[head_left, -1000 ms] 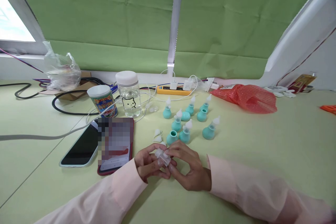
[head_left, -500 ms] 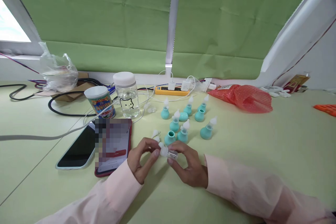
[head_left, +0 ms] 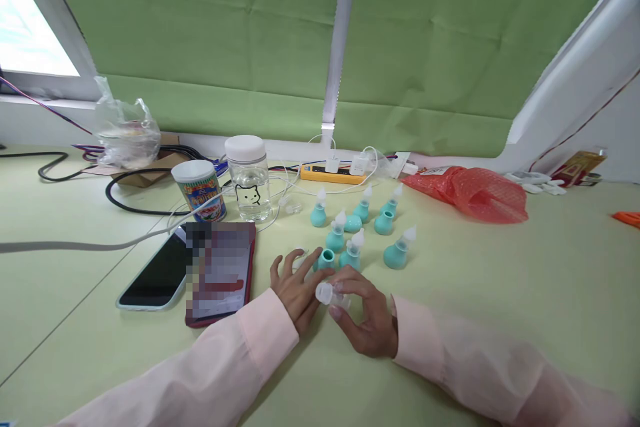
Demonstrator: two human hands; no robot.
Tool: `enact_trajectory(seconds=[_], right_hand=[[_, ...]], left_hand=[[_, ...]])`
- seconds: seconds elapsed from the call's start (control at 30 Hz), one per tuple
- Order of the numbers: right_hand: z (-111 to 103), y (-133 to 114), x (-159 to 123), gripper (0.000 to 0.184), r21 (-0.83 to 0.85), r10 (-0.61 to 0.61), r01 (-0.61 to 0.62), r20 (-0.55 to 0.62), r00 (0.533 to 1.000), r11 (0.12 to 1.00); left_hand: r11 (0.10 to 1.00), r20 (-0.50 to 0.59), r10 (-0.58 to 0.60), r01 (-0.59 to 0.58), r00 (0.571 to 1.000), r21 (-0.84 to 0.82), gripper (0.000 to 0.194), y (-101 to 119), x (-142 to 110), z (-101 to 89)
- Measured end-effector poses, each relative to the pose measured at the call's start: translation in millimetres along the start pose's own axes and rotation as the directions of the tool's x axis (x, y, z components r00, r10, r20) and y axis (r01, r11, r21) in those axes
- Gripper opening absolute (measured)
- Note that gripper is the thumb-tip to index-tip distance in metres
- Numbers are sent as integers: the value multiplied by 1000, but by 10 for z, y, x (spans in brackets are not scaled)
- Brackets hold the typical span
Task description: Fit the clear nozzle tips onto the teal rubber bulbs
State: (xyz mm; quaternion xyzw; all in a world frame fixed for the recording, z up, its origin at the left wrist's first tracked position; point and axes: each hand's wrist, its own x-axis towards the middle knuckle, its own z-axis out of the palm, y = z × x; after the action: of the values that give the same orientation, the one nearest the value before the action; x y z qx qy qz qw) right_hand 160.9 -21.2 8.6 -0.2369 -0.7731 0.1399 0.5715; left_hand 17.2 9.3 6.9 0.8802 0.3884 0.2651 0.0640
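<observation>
Between its thumb and fingers my right hand (head_left: pixel 367 317) holds a small clear plastic tube (head_left: pixel 326 293), its round end facing left. My left hand (head_left: pixel 297 283) is open, fingers spread, reaching over to an open-topped teal rubber bulb (head_left: pixel 327 259); whether the fingertips touch it I cannot tell. Small white pieces (head_left: pixel 301 261) lie partly hidden behind the left fingers. Just beyond the hands stand several teal bulbs fitted with clear tubes and white tips, including one at the right (head_left: pixel 397 253). Another open bulb (head_left: pixel 384 222) stands farther back, and one bulb (head_left: pixel 353 223) lies on its side.
Two phones, one black-screened (head_left: pixel 157 273) and one red-cased (head_left: pixel 253 247), lie left of the hands. Behind them stand a noodle cup (head_left: pixel 203 190) and a lidded water jar (head_left: pixel 247 180). A yellow power strip (head_left: pixel 333 175) and red plastic wrap (head_left: pixel 480 193) lie farther back; cables cross the left.
My left hand has let go of the tube and stretched out toward the open teal bulb. The right hand keeps the tube, now turned end-on. The small white tip on the tube no longer shows.
</observation>
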Motion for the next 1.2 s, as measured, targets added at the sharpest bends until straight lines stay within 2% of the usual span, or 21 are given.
enact_trajectory(seconds=[0.17, 0.23, 0.3, 0.33, 0.4, 0.47, 0.53, 0.63, 0.73, 0.97, 1.07, 1.2], right_hand=[[-69, 70, -76, 24, -57, 18, -20, -41, 999, 998], [-78, 86, -91, 23, -52, 16, -18, -42, 999, 998], [-72, 79, -83, 24, -31, 23, -24, -23, 999, 999], [-66, 65, -72, 25, -22, 28, -29, -15, 999, 999], [-48, 24, -40, 29, -19, 40, -40, -4, 999, 999], [-33, -23, -7, 32, -46, 63, -62, 13, 998, 997], [-26, -61, 20, 30, -90, 100, -96, 47, 994, 991], [-31, -79, 41, 24, -121, 148, -133, 123, 981, 984], [-44, -62, 42, 23, -136, 144, -118, 208, 967, 984], [-55, -22, 17, 28, -254, 123, -51, 279, 952, 966], [-62, -14, 15, 29, -256, 102, -37, 247, 963, 966], [-72, -5, 34, 25, -182, 81, -53, 150, 985, 982]], left_hand=[[974, -205, 67, -109, 976, -198, 16, -12, -6, -175], [939, -258, 42, -127, 965, -320, 5, 0, -52, -232], [897, -285, -25, -104, 958, -430, 19, 15, -112, -270], [877, -267, -68, -69, 961, -475, 26, 20, -139, -284], [837, -157, -123, 17, 980, -548, 35, 23, -177, -304], [785, -27, -124, 81, 992, -614, 33, 17, -188, -318], [719, 33, -123, 112, 992, -686, 29, 11, -179, -321], [645, 59, -183, 165, 981, -746, 27, 18, -159, -302], [615, 91, -225, 214, 970, -759, 23, 33, -148, -275], [628, 101, -290, 269, 952, -730, 19, 20, -144, -290], [641, 91, -261, 243, 961, -728, 20, 13, -136, -316], [603, 125, -242, 250, 962, -758, 21, 11, -118, -343]])
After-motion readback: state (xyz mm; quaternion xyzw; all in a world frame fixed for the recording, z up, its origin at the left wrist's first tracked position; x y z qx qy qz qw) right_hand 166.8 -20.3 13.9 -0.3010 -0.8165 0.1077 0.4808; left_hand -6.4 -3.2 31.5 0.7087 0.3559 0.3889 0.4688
